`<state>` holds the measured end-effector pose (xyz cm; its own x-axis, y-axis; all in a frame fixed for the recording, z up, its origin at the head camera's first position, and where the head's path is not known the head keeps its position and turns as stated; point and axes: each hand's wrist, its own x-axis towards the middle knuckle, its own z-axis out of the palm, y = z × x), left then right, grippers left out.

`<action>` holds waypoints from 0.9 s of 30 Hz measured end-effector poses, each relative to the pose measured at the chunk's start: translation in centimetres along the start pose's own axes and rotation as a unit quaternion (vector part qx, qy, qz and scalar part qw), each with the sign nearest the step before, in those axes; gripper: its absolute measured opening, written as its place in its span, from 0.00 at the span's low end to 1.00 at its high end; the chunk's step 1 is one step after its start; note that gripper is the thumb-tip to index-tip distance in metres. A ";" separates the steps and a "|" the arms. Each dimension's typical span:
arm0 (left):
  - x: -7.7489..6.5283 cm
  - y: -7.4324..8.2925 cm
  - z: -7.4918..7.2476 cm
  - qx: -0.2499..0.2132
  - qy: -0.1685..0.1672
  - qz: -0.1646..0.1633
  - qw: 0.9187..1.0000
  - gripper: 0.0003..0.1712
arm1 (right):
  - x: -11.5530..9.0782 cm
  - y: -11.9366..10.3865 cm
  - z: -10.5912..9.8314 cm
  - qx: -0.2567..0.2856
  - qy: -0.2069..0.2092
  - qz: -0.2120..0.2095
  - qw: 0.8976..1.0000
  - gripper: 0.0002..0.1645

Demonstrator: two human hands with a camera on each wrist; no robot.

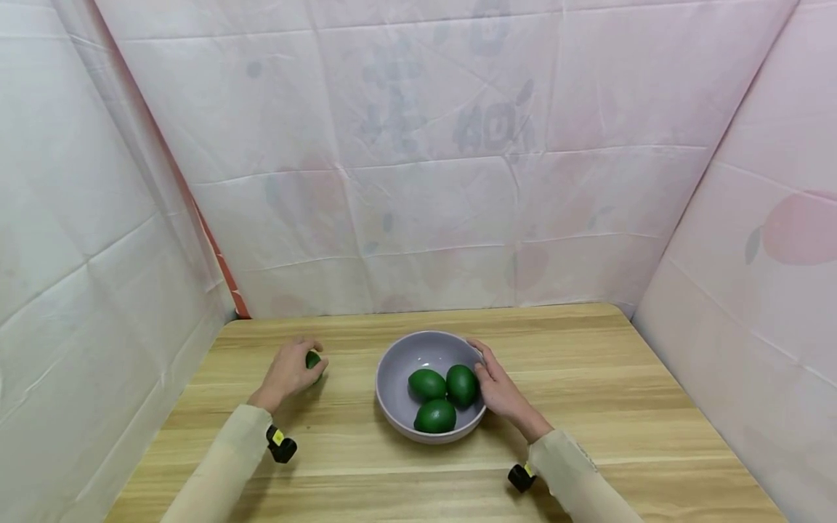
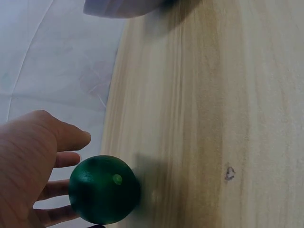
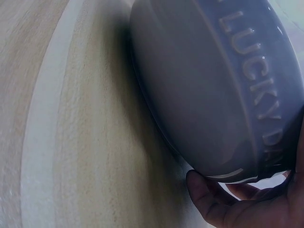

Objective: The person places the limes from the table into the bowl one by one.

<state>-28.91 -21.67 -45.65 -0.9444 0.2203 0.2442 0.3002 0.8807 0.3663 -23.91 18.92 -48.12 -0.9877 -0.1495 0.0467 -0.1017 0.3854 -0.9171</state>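
Note:
My left hand [image 1: 290,370] is at a green lime [image 1: 313,359] on the left of the table. In the left wrist view, the thumb stands apart from this lime [image 2: 104,190], with several fingers behind it; whether they touch it is hard to tell. At the middle, a grey-purple bowl [image 1: 399,363] contains three more green limes: one at the left [image 1: 427,383], one at the right [image 1: 462,385] and one in front [image 1: 434,417]. My right hand [image 1: 500,388] grips the bowl's right side at the rim. Raised letters mark its outer wall [image 3: 204,85] in the right wrist view.
The wood-grain table [image 1: 366,483] has rounded far corners. Pale printed sheets [image 1: 418,218] hang behind it and along both sides. A small dark mark [image 2: 230,172] shows on the tabletop in the left wrist view.

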 end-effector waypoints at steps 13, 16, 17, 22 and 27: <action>-0.3 -0.6 0.6 -0.004 -0.010 -0.011 1.000 0.17 | 0.0 0.1 0.0 -0.002 0.001 -0.004 1.000 0.31; -0.4 -0.6 0.6 -0.006 -0.011 -0.011 1.000 0.18 | 0.1 0.1 0.0 -0.002 0.000 -0.002 1.000 0.30; -0.4 -0.6 0.6 -0.007 -0.012 -0.011 1.000 0.18 | 0.1 0.1 0.0 -0.002 0.000 -0.002 1.000 0.30; -0.2 -0.8 0.7 -0.008 -0.016 -0.019 1.000 0.19 | 0.3 0.1 0.0 0.000 -0.002 -0.004 1.000 0.31; -0.3 -0.8 0.8 -0.010 -0.021 -0.020 1.000 0.21 | 0.3 0.1 -0.1 -0.003 -0.001 -0.007 1.000 0.31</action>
<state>-28.99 -22.08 -46.77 -0.9605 0.2018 0.1914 0.2634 0.8812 0.3925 -24.20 19.00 -48.20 -0.9859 -0.1566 0.0582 -0.1157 0.3887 -0.9141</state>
